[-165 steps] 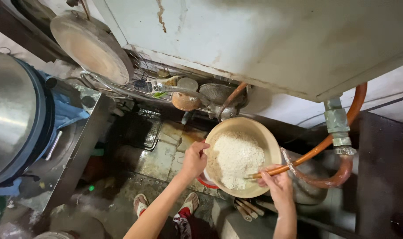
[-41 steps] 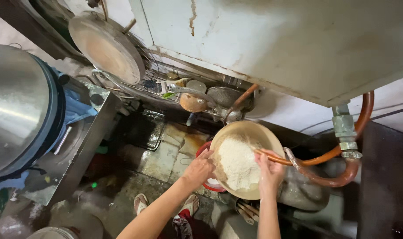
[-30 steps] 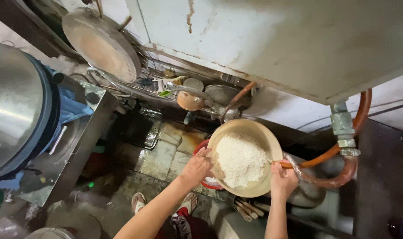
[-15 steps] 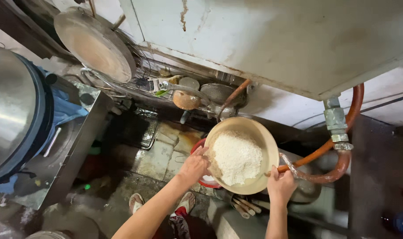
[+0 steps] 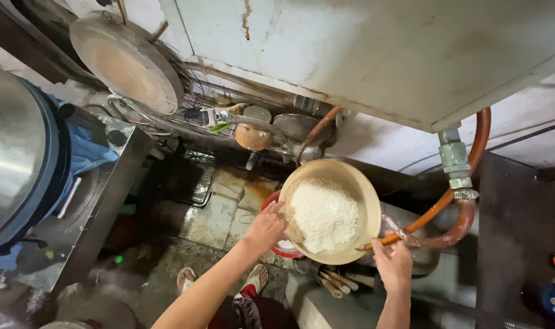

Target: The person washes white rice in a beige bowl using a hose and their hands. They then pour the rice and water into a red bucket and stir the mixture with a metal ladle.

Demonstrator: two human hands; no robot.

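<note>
Your left hand (image 5: 266,226) clamps the tan bowl (image 5: 331,210) of white rice (image 5: 323,213) at its eight-o'clock rim; your right hand (image 5: 393,263) pinches the orange hose (image 5: 439,207) at four o'clock. Tilted so, grains could spill onto the wet floor (image 5: 210,213).

One cream bowl (image 5: 365,201) of white rice (image 5: 323,213); two hands, left hand (image 5: 266,226) and right hand (image 5: 393,263), at its near rim; one orange hose (image 5: 439,207) right. One round pan (image 5: 126,62) far left; two sandalled feet (image 5: 253,280) near.
</note>
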